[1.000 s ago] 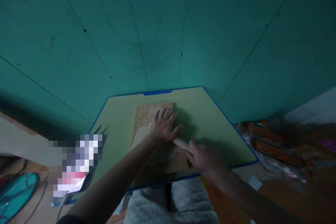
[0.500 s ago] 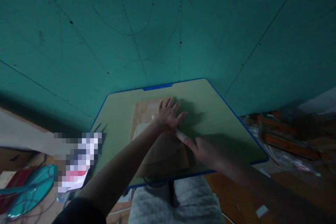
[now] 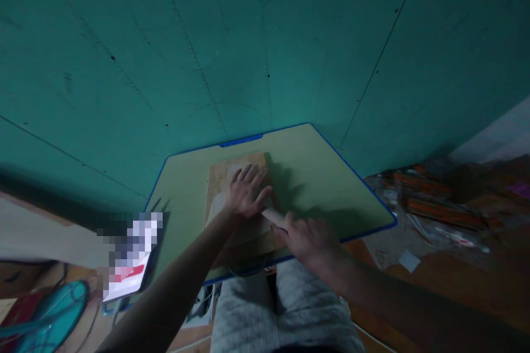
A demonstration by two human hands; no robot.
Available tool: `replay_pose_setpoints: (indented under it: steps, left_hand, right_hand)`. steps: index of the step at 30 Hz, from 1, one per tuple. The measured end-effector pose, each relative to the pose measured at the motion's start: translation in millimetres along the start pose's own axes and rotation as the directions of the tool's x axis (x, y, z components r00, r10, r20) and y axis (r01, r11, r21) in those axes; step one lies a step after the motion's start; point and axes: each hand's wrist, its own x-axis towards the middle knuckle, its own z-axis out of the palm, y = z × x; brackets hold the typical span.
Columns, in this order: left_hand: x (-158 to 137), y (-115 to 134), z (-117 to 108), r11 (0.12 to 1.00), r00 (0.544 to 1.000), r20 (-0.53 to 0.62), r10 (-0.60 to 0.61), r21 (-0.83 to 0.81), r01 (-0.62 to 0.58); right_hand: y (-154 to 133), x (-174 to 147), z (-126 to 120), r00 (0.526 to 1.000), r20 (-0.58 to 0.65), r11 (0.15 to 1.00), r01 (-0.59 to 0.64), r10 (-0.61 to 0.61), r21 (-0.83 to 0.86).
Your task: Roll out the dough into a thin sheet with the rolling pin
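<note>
Left hand (image 3: 247, 192) lies palm down over the left part of a rod (image 3: 274, 217), fingers spread wide, wrapped round nothing. Right hand (image 3: 308, 238) is curled closed about the rod's right, near end; a short bare stretch of rod shows between the two. Under it, a pale sheet (image 3: 248, 233) lies flat on the board (image 3: 255, 160), itself on the table (image 3: 321, 176); the sheet shows left of the left hand and again on the near side. Material not certain. Change over the last half second: left hand and rod sit further back from the board's far edge, nearer the lap, while the right hold looks the same. Reads as a return stroke of rolling, pressure probably passing to the sheet's near part. Rod's left end is hidden; how hard the palm bears down, cannot tell. Screen (image 3: 131, 282) stands at table's left edge.
</note>
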Motion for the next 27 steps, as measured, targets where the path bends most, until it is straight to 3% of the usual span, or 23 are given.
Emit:
replay_pose_setpoints:
  steps: [6, 11, 13, 16, 18, 21, 27]
  left_hand:
    - [30.1, 7.8, -0.6, 0.998, 0.99, 0.129, -0.057, -0.004, 0.058]
    - [61.0, 15.0, 3.9, 0.993, 0.984, 0.157, -0.085, -0.063, 0.095]
    - [70.5, 18.0, 7.3, 0.989, 0.986, 0.123, -0.11, -0.081, 0.121]
    - [76.4, 21.6, 10.1, 0.988, 0.99, 0.08, -0.112, -0.099, 0.12]
    - [71.1, 21.8, 8.9, 0.986, 0.991, 0.059, -0.121, -0.104, 0.127]
    - [46.9, 16.1, 4.4, 0.985, 0.99, 0.022, -0.139, -0.097, 0.14]
    - [-18.5, -8.6, -0.8, 0.994, 0.995, -0.003, -0.098, -0.04, 0.098]
  right_hand:
    - [23.3, 8.4, -9.2, 0.991, 0.127, 0.991, 0.021, -0.038, 0.131]
    - [47.1, 16.0, -6.3, 0.957, 0.125, 0.959, 0.243, -0.261, 0.145]
    - [52.2, 18.0, -2.5, 0.962, 0.135, 0.963, 0.218, -0.239, 0.158]
    - [52.6, 17.7, 0.7, 0.995, 0.081, 0.98, 0.033, -0.049, 0.195]
    - [47.6, 15.4, -0.1, 0.998, 0.064, 0.969, -0.041, 0.026, 0.245]
    - [32.7, 9.7, -3.5, 0.997, 0.053, 0.967, -0.06, 0.048, 0.249]
    - [-1.9, -5.7, -1.5, 0.985, -0.164, 0.998, -0.052, 0.048, -0.021]
